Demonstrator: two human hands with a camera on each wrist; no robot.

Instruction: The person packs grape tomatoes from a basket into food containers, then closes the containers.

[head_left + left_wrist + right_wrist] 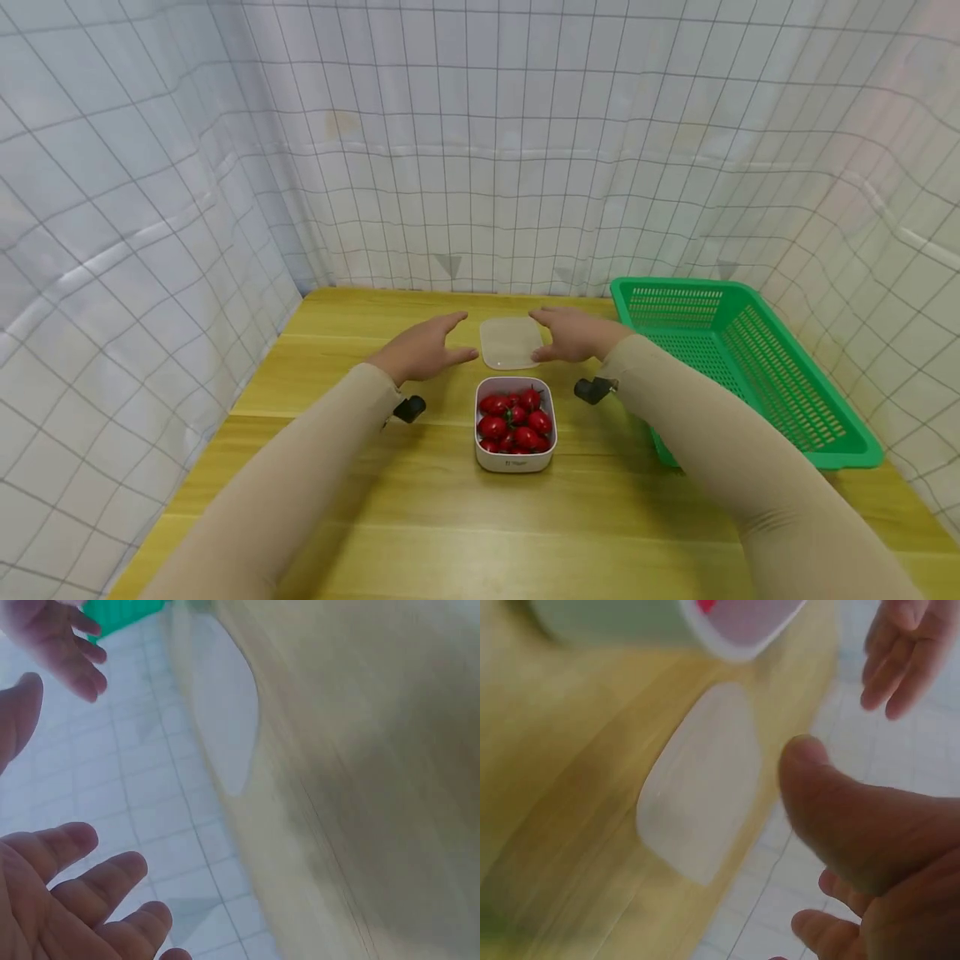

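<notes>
A white flat lid lies on the wooden table between my two hands. My left hand hovers to the left of it, thumb and fingers spread and holding nothing. On the other side my right hand is also spread and holds nothing; in the head view its fingertips overlap the lid's right edge, but the right wrist view shows them apart from the lid. Nearer to me stands a white square container filled with several red cherry tomatoes, some with green stems.
A green plastic basket with perforated walls stands at the right, partly behind my right forearm. White grid-patterned curtains hang around the back and both sides of the wooden table.
</notes>
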